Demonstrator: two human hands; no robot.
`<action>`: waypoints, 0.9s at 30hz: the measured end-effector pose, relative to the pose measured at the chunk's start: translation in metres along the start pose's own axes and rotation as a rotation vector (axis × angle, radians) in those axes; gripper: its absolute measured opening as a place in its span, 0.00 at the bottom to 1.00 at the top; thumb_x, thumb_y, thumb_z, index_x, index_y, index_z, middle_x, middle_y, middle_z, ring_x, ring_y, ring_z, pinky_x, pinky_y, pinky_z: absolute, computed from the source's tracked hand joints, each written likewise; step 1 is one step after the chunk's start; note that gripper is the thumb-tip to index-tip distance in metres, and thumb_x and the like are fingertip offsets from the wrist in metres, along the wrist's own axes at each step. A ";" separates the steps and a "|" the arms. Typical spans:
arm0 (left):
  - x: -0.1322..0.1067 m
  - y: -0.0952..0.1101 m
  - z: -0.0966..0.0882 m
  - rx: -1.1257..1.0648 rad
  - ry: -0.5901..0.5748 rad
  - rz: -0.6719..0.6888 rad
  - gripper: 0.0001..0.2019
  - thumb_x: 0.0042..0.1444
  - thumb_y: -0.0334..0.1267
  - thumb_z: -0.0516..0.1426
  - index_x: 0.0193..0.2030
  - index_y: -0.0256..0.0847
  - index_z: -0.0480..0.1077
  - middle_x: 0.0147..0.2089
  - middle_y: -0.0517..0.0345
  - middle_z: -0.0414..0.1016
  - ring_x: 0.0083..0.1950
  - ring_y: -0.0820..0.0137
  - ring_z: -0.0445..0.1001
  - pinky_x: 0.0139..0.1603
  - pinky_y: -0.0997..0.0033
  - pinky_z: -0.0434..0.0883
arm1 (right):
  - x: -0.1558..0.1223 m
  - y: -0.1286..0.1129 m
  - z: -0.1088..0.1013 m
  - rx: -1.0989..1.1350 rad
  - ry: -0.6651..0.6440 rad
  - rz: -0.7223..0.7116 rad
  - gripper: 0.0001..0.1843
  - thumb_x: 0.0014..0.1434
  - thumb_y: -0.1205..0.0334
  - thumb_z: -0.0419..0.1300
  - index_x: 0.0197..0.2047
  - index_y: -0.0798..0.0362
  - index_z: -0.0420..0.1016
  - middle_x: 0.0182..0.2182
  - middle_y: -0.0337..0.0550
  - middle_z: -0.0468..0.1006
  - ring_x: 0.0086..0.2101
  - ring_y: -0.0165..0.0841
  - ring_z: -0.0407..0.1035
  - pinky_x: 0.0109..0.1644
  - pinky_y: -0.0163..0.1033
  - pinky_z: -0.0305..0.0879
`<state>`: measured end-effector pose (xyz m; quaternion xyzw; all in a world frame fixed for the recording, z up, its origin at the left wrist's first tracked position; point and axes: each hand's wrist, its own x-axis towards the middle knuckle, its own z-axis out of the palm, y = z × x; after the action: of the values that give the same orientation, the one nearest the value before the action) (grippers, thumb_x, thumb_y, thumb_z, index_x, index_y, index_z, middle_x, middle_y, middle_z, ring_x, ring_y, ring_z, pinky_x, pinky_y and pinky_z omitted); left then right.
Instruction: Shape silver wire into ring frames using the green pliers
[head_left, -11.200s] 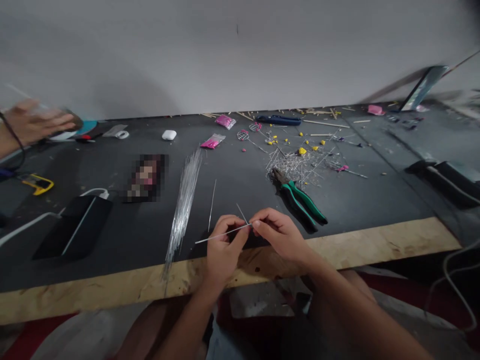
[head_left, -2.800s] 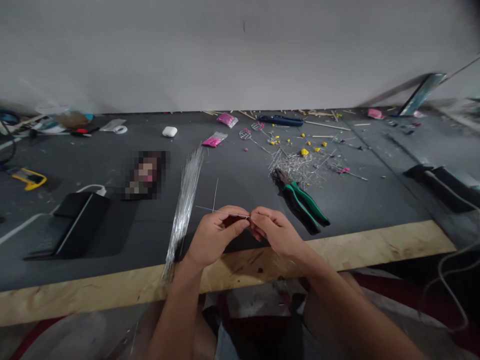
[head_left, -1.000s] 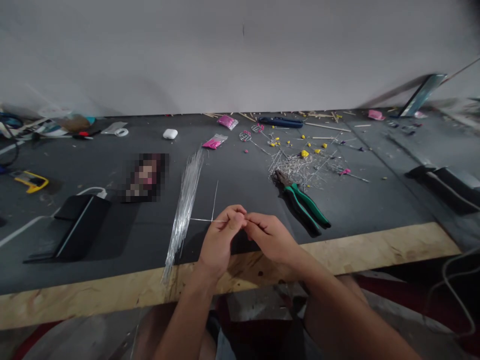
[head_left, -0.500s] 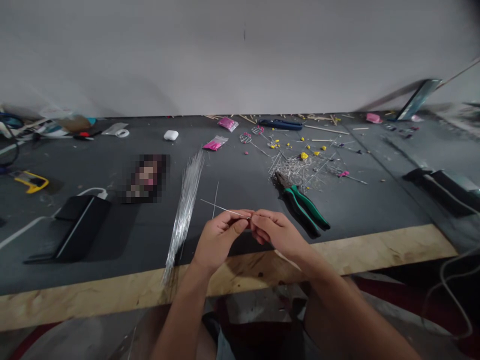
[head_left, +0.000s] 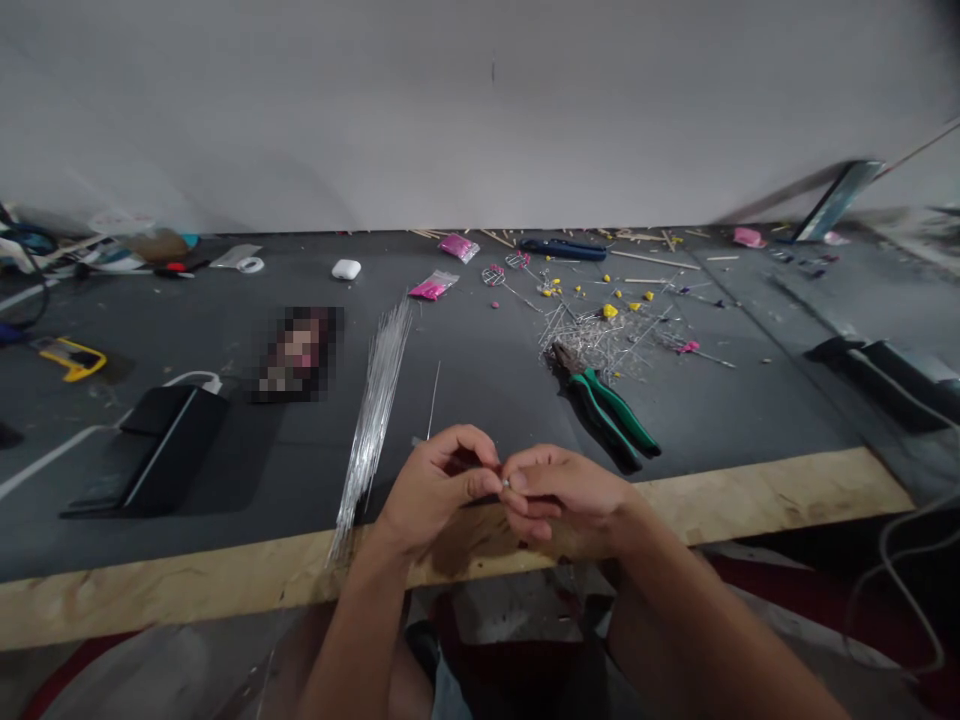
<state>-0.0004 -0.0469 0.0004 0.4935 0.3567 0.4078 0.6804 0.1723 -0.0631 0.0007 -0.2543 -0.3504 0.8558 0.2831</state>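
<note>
Over the table's front edge, my left hand [head_left: 442,492] and my right hand [head_left: 566,492] meet fingertip to fingertip. Thumb and fingers of both are pinched on a thin metal wire, of which a small silvery bit [head_left: 506,483] shows between them; the rest is hidden or too fine to make out. Left of my left hand lies a long bundle of straight metal wires [head_left: 369,430]. One loose wire [head_left: 434,398] rests just beyond that hand. Beyond my right hand are pliers with green and black handles [head_left: 613,412], their jaws against a heap of short wire pieces [head_left: 592,335].
Two pink packets [head_left: 433,286], wire shapes with pink beads [head_left: 493,275], yellow bits [head_left: 610,312] and a dark blue tool [head_left: 562,250] lie farther back. To the left are a white case [head_left: 346,269], a black device [head_left: 176,450] and a yellow-handled cutter [head_left: 75,358].
Both hands have come down slightly toward me and tilted. The wire that stuck out to the left above my left hand no longer shows clearly. Pliers and wire bundle stay put.
</note>
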 end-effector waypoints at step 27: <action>0.014 -0.017 0.024 -0.152 0.369 -0.010 0.05 0.49 0.37 0.61 0.34 0.40 0.75 0.41 0.55 0.78 0.33 0.73 0.73 0.34 0.71 0.72 | 0.026 0.004 -0.005 -0.376 0.426 -0.224 0.16 0.59 0.56 0.52 0.22 0.53 0.65 0.15 0.32 0.62 0.20 0.26 0.61 0.27 0.33 0.56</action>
<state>0.0298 -0.0463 -0.0107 0.3559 0.4459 0.5136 0.6408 0.1554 -0.0456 -0.0112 -0.4360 -0.4611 0.6668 0.3907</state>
